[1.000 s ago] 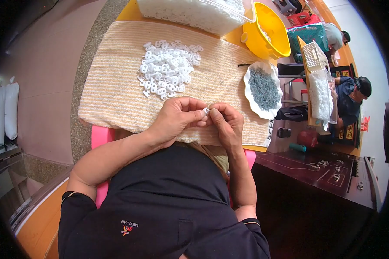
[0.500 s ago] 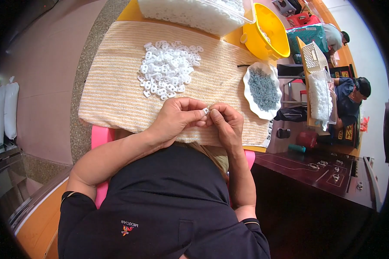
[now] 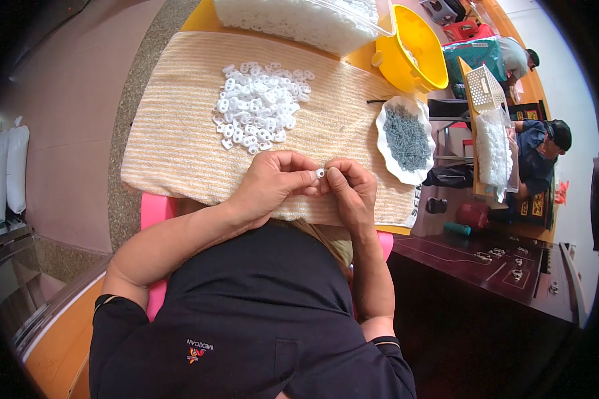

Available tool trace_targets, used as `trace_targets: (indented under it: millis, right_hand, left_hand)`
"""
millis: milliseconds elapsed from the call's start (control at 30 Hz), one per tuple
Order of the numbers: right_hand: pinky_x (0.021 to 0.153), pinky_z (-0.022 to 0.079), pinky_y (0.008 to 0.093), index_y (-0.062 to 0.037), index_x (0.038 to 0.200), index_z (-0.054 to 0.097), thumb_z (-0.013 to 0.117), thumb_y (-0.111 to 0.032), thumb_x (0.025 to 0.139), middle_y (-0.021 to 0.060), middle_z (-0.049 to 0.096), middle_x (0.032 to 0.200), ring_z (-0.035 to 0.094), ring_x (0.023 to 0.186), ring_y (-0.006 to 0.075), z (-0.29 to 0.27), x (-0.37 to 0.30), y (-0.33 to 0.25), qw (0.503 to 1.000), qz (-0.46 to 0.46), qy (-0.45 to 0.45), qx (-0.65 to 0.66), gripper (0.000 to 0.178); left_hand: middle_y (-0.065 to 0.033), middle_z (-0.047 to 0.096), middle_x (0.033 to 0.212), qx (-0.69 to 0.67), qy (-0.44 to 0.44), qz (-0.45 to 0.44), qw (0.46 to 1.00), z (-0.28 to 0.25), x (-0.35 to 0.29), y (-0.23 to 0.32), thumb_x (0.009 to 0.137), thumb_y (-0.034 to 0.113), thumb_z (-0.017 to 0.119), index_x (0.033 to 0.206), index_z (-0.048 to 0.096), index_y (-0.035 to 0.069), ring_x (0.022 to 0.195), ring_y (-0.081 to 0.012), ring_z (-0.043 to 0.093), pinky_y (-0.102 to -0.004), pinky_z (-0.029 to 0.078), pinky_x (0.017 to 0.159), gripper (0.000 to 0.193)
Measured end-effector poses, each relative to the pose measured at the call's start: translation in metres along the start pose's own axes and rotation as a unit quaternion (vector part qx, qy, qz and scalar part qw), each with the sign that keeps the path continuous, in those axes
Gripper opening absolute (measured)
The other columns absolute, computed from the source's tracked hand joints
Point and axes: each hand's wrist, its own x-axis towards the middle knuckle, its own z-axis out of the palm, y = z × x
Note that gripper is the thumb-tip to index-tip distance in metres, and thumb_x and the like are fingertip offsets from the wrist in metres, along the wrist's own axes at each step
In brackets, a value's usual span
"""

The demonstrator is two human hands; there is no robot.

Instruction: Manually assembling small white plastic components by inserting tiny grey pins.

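White plastic clip [image 3: 320, 173] pinched between my left hand [image 3: 273, 183] and right hand [image 3: 349, 189] fingertips; loose grip risks drop onto striped towel [image 3: 173, 139].

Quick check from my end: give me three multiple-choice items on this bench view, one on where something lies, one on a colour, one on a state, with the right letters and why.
1. Where is the pile of white plastic pieces?
A. in the yellow bowl
B. on the striped towel
C. on the white plate

2. What colour is the bowl at the towel's far right corner?
A. yellow
B. green
C. black

3. How is the small white piece held?
A. lying loose on the towel
B. in the left hand alone
C. pinched between both hands

Key: 1 B, the pile rests on the striped towel. 2 A, its wall is plainly yellow. 3 C, the left hand and right hand meet on it with their fingers.
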Motion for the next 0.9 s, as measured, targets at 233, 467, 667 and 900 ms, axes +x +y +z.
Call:
trace_targets:
  millis: [233, 467, 667, 900]
  right_hand:
    - [0.066, 0.049, 0.0218, 0.0030, 0.097, 0.059, 0.056, -0.007, 0.095, 0.0030, 0.061, 0.079, 0.056, 0.069, 0.0083, -0.0008, -0.0002, 0.0011, 1.000, 0.005, 0.001, -0.023, 0.011]
    - [0.067, 0.049, 0.0204, 0.0029, 0.098, 0.060, 0.057, -0.007, 0.095, 0.0029, 0.062, 0.085, 0.057, 0.073, 0.0071, -0.0022, -0.0006, 0.0025, 0.999, -0.015, -0.004, -0.044, 0.011]
    - [0.073, 0.048, 0.0201, 0.0024, 0.099, 0.060, 0.058, -0.007, 0.094, 0.0029, 0.063, 0.091, 0.058, 0.081, 0.0072, -0.0030, -0.0008, 0.0052, 0.997, -0.030, 0.004, -0.070, 0.011]
    - [0.073, 0.046, 0.0199, 0.0021, 0.098, 0.060, 0.059, -0.009, 0.094, 0.0019, 0.062, 0.090, 0.057, 0.081, 0.0068, 0.0005, -0.0016, 0.0018, 0.996, -0.036, 0.006, -0.084, 0.012]
  left_hand:
    - [-0.0081, 0.065, 0.091, -0.004, 0.007, 0.007, 1.000, 0.0025, -0.0007, 0.0011, 0.087, 0.000, 0.062, 0.101, 0.061, -0.003, 0.082, -0.0134, 0.064, -0.0264, 0.056, 0.075, 0.015]
    - [-0.0093, 0.065, 0.094, -0.004, -0.007, -0.008, 1.000, 0.0035, -0.0015, 0.0032, 0.087, 0.001, 0.064, 0.104, 0.060, -0.003, 0.084, -0.0148, 0.065, -0.0267, 0.057, 0.076, 0.018]
    - [-0.0096, 0.065, 0.094, 0.001, -0.019, -0.008, 1.000, 0.0016, -0.0007, 0.0020, 0.088, 0.003, 0.064, 0.105, 0.060, -0.003, 0.084, -0.0154, 0.066, -0.0264, 0.057, 0.076, 0.018]
    - [-0.0088, 0.065, 0.095, 0.016, -0.031, -0.009, 0.999, 0.0004, -0.0006, 0.0017, 0.088, 0.003, 0.064, 0.106, 0.060, -0.002, 0.084, -0.0146, 0.066, -0.0261, 0.057, 0.076, 0.019]
